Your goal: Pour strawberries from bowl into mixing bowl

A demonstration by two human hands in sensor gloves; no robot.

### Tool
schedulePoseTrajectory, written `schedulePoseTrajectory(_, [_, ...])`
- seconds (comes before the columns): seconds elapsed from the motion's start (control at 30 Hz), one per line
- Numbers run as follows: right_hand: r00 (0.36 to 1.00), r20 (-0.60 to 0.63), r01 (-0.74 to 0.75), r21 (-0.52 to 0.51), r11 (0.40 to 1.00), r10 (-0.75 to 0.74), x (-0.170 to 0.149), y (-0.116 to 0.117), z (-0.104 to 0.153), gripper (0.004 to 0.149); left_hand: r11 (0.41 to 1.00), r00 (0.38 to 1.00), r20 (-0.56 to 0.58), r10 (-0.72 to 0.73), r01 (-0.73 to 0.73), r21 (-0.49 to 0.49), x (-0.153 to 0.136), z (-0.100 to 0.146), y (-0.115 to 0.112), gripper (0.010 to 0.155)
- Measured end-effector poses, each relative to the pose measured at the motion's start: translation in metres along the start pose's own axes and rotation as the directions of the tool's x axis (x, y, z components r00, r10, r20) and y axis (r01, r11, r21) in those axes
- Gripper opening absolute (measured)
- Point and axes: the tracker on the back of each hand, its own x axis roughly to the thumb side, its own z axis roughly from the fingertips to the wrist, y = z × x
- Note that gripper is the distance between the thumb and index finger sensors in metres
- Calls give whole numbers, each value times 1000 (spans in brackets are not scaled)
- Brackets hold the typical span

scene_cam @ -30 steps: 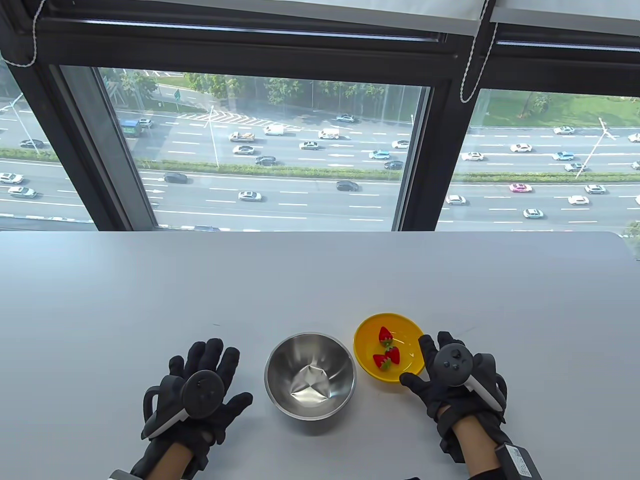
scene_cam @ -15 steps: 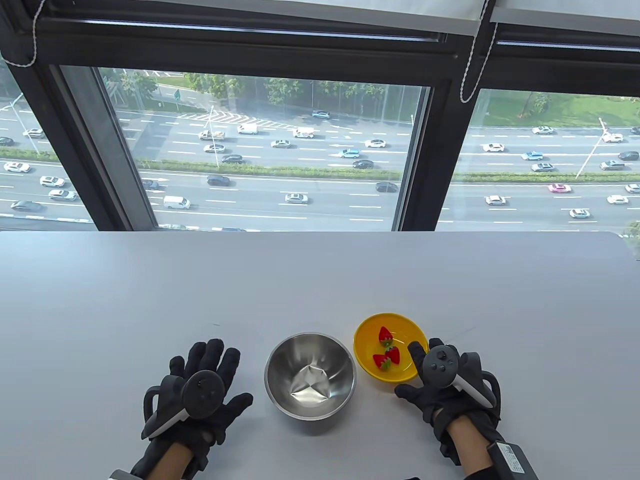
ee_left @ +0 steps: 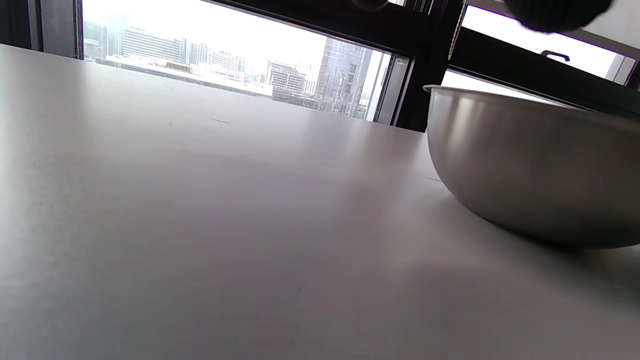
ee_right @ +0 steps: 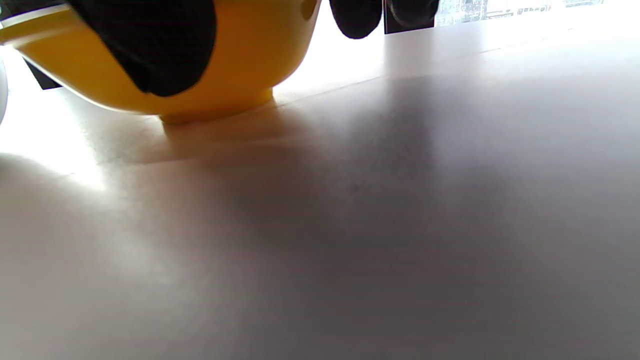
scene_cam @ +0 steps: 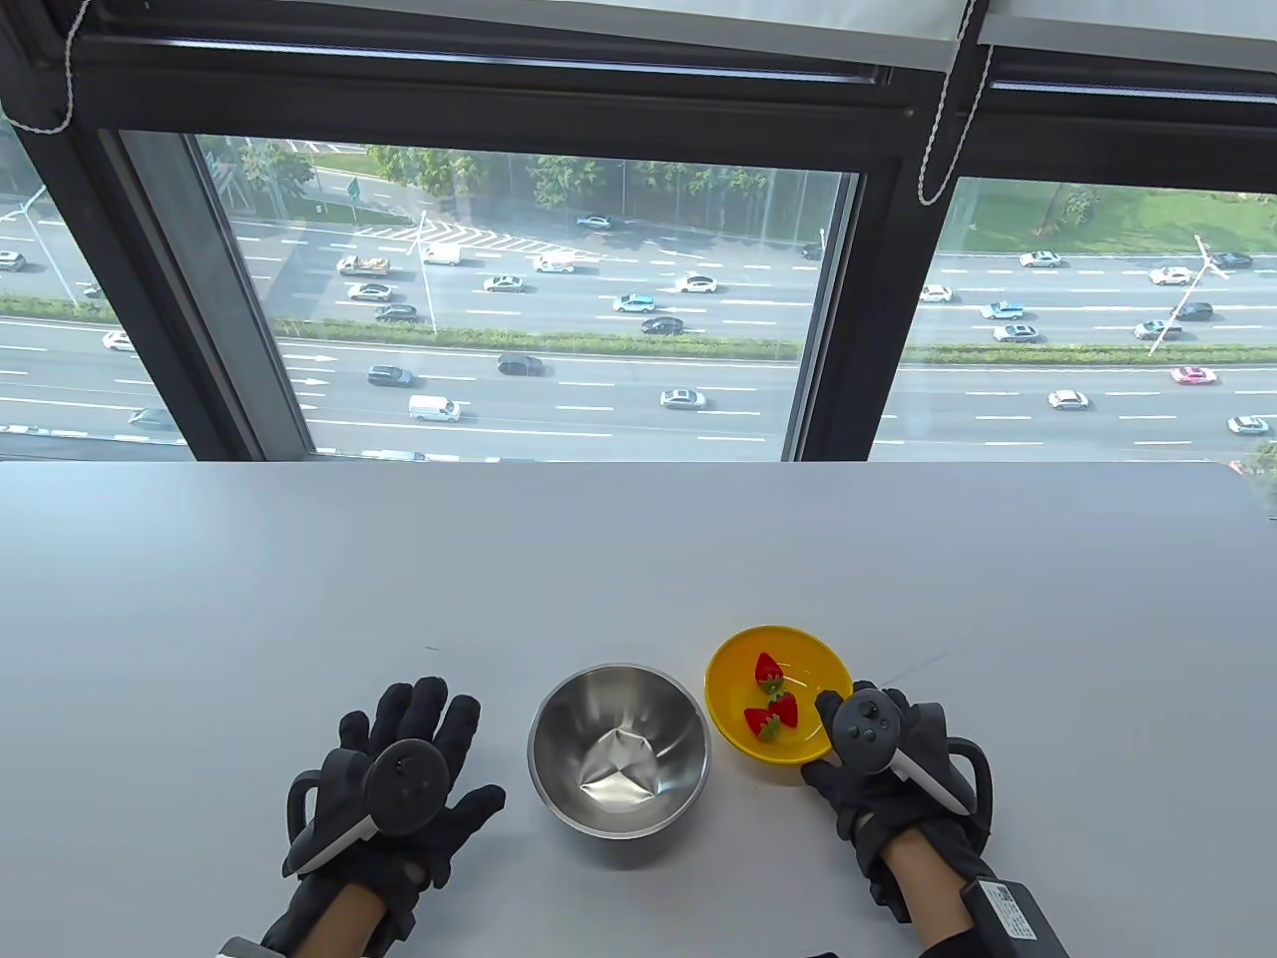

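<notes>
A yellow bowl [scene_cam: 740,661] with three strawberries [scene_cam: 771,699] stands on the table, right of an empty steel mixing bowl [scene_cam: 561,699]. My right hand [scene_cam: 824,740] is at the yellow bowl's near right rim: one finger lies over the rim and the thumb presses its outer wall. The right wrist view shows that dark thumb [ee_right: 150,45] against the yellow bowl [ee_right: 250,55], whose foot is still on the table. My left hand [scene_cam: 419,743] lies flat and spread on the table left of the mixing bowl [ee_left: 530,165], holding nothing.
The white table [scene_cam: 638,559] stretches back to a window at its far edge. Both bowls stand close together near the front, a small gap between them.
My right hand has slid left and closed onto the yellow bowl's rim. The bowls, strawberries and left hand have not moved.
</notes>
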Motion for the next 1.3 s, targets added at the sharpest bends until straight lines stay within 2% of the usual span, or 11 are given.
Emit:
schedulePoseTrajectory(0.27, [1000,14,-1,-40,999,2,1,-2,0,72,1000,1000,0,0,0,-3,0,0,0,90])
schedulePoseTrajectory(0.93, [994,66,100,-194,976,-89,-3,-17,8,64,1000,1000,-1,4,-4,-3,0,0,-1,90])
schedulePoseTrajectory(1.3, [981,132,174,-294,940,-140,2,-41,24,64,1000,1000,-1,10,-10,4,-1,0,0,90])
